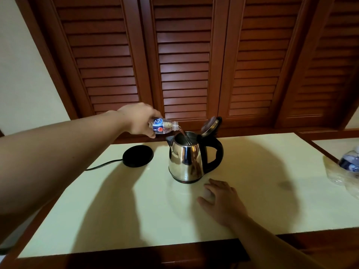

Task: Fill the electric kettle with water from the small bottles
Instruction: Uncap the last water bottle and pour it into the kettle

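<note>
Head view. The left hand (138,121) grips a small bottle (164,126), tilted with its neck over the open mouth of the kettle (187,158); a thin stream of water runs in. The kettle stands on the table (116,210), lid (210,126) raised, off its base (138,155). The right hand (221,202) lies on the table just in front of the kettle, fingers relaxed, holding nothing. More bottles (349,164) sit at far right.

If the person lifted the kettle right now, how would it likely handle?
The kettle probably feels heavier than empty: water is pouring in from the bottle. Its lid stands open, so tilting could spill. The polished steel looks slippery; the black handle seems the safer grip.
</note>
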`<state>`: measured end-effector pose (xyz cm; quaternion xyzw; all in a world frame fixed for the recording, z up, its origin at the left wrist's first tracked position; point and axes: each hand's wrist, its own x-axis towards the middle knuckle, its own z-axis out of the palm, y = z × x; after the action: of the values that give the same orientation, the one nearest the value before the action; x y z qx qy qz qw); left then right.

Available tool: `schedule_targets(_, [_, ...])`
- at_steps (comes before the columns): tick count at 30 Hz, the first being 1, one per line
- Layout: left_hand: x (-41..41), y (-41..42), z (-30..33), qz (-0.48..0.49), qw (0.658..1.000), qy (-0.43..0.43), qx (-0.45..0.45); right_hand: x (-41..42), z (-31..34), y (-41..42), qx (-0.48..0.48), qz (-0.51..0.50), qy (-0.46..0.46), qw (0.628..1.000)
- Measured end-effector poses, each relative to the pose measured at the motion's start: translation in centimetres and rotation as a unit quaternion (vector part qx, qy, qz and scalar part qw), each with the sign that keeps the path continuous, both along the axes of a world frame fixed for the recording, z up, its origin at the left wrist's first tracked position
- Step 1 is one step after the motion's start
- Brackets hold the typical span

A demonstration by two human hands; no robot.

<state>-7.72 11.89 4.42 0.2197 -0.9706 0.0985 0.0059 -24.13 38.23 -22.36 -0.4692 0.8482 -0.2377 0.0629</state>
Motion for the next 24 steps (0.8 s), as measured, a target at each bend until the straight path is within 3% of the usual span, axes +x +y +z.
schedule_targets(24, [-0.5, -1.0, -0.1, -0.033, 0.999, -0.025, 0.019, 0.1, 0.3, 0.1, -0.02, 0.02, 0.035, 0.999])
